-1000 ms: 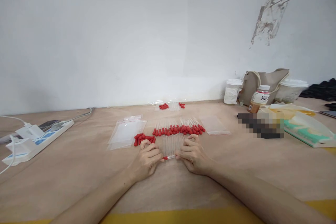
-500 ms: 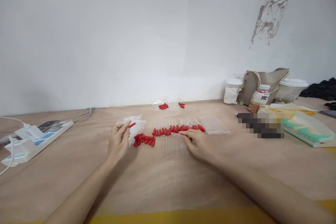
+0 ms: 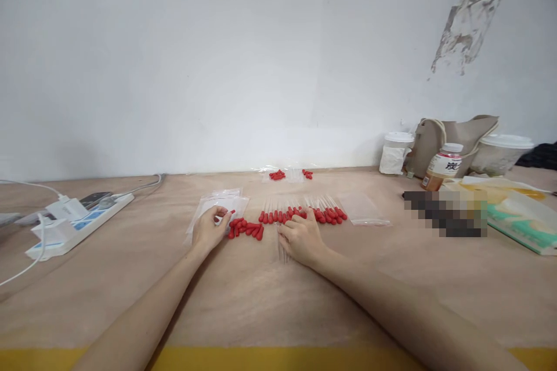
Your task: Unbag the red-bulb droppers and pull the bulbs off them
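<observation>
Pinched between the fingertips of my left hand (image 3: 212, 229) is a red rubber bulb (image 3: 232, 212). Just right of that hand lies a loose pile of red bulbs (image 3: 246, 228). My right hand (image 3: 302, 237) is bent over a bundle of thin clear glass dropper tubes (image 3: 284, 252), its thumb and finger closed at their upper ends, seemingly on one tube; the palm hides part of the bundle. Beyond it runs a row of droppers with red bulbs (image 3: 270, 217), tips pointing to the wall. Clear plastic bags lie left (image 3: 204, 203) and right (image 3: 365, 210) of the row.
Small packs with red bulbs (image 3: 277, 175) lie by the wall. On the left is a power strip (image 3: 93, 225) with chargers and cables. At the right stand a lidded cup (image 3: 395, 153), a bottle (image 3: 442, 167), a bag (image 3: 472, 133) and a green-and-white packet (image 3: 522, 220).
The view has shifted slightly. My left hand has turned its bulb toward the pile, closer to my right hand. My right hand has moved left and curled over the glass tubes.
</observation>
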Demonstrator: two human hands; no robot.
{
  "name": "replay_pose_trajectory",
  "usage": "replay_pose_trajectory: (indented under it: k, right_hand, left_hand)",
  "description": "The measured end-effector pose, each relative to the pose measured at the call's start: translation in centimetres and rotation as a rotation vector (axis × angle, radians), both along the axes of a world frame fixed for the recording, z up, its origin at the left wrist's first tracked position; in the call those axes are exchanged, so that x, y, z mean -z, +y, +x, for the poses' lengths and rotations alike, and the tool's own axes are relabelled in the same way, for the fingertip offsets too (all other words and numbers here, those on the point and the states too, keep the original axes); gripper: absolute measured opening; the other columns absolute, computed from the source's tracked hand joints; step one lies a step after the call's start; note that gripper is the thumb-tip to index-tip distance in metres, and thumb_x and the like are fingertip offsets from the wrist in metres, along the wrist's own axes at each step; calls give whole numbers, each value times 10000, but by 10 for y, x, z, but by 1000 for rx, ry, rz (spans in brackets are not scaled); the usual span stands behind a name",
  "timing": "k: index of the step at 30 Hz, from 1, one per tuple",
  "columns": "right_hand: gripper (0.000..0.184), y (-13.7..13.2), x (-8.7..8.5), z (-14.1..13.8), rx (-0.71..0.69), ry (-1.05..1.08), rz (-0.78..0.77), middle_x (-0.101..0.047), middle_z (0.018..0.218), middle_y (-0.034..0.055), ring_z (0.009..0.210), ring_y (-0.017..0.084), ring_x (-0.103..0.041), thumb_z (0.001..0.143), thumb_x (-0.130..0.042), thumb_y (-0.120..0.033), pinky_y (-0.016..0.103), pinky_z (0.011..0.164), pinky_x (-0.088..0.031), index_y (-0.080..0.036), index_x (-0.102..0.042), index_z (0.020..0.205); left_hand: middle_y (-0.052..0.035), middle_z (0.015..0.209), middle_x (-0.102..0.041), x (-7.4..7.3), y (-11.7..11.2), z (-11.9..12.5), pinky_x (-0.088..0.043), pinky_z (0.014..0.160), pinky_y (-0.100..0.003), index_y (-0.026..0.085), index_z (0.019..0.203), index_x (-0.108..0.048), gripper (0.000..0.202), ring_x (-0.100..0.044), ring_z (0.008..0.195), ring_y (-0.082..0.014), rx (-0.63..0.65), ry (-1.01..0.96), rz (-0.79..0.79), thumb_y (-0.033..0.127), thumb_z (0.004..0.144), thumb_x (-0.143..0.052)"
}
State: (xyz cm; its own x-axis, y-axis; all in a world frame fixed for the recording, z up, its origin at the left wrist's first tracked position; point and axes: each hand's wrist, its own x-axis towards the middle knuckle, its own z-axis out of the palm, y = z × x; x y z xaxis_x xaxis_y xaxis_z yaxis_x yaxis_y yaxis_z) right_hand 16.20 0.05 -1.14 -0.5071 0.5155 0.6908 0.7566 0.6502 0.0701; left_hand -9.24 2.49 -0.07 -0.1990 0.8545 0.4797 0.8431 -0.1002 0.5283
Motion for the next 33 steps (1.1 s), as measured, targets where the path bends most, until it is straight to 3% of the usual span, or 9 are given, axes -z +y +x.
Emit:
replay_pose_trajectory:
  k: [5,10,16,20,24,28,31,33]
  right_hand:
    - [219,-7,-3,-4,11,30,-140,-621,643,-2,678,132,-479,749,-534,-376,373,812,-197,-196,-612,653]
    - [323,-14,-7,-5,1,55,-229,-605,654,1,695,140,-458,667,-578,-523,356,757,-212,-202,-616,661]
    - [387,-16,-7,-7,12,52,-245,-606,668,14,708,147,-462,669,-557,-576,348,741,-211,-194,-620,680]
    - [344,-13,-15,-3,59,77,-234,-618,669,13,714,148,-484,726,-533,-531,340,736,-204,-203,-636,709]
    - [235,-12,-24,22,110,125,-232,-639,683,16,726,145,-523,789,-518,-396,330,737,-203,-208,-657,763]
    - [196,-20,-16,61,94,193,-169,-622,641,-7,663,122,-528,807,-490,-290,328,761,-209,-212,-650,726]
    - [203,-28,-4,84,85,251,-136,-592,596,-12,616,115,-512,798,-483,-265,318,746,-220,-204,-638,683]
    - [217,-31,0,93,110,293,-144,-572,572,-16,593,109,-503,798,-477,-262,310,729,-222,-201,-630,657]
  left_hand:
    - [-19,751,-661,4,1,-2,-423,661,-279,206,787,-614,335,-596,728,-195,58,6,-110,466,776,-403]
    - [-39,967,-666,1,2,1,-436,782,-274,184,980,-616,441,-592,931,-210,121,-34,-120,473,809,-329]
    - [-61,1072,-632,2,2,1,-411,876,-284,157,1116,-558,489,-560,1025,-199,166,-57,-145,462,828,-306]
    - [-67,1084,-624,2,3,-3,-402,884,-298,152,1148,-529,497,-548,1038,-203,159,-66,-142,461,835,-296]
    - [-51,1063,-620,-6,-3,-3,-414,830,-297,174,1041,-580,444,-552,979,-213,162,-39,-100,467,813,-337]
    - [-40,945,-632,-22,-11,12,-384,833,-339,211,851,-625,317,-529,934,-230,207,197,2,440,767,-422]
    - [-45,973,-618,-36,-3,35,-310,890,-418,237,736,-644,226,-485,996,-271,206,342,-73,399,708,-490]
    - [-78,960,-624,-41,12,51,-292,878,-470,222,648,-650,205,-473,1011,-318,174,333,-178,384,663,-526]
